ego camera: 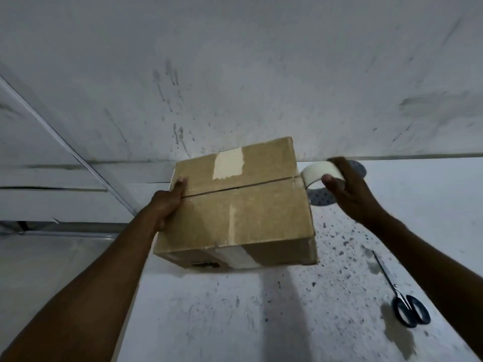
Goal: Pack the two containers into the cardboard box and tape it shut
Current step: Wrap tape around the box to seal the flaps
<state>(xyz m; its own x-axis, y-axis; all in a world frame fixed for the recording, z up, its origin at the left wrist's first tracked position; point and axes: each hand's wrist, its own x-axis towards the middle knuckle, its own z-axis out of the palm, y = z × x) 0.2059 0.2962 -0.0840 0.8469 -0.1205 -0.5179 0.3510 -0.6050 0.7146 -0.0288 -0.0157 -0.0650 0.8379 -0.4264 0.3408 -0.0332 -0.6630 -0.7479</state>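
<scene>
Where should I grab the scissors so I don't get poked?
Take the scissors by the dark loop handles, the end nearest you, coming from above. They lie flat and closed on the white surface, with the thin pointed blades aimed away toward the cardboard box, so the handles are the safe, easy part.

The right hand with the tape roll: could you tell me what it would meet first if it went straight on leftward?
Probably the brown cardboard box: the right hand holds the white tape roll just beside its right top edge.
</scene>
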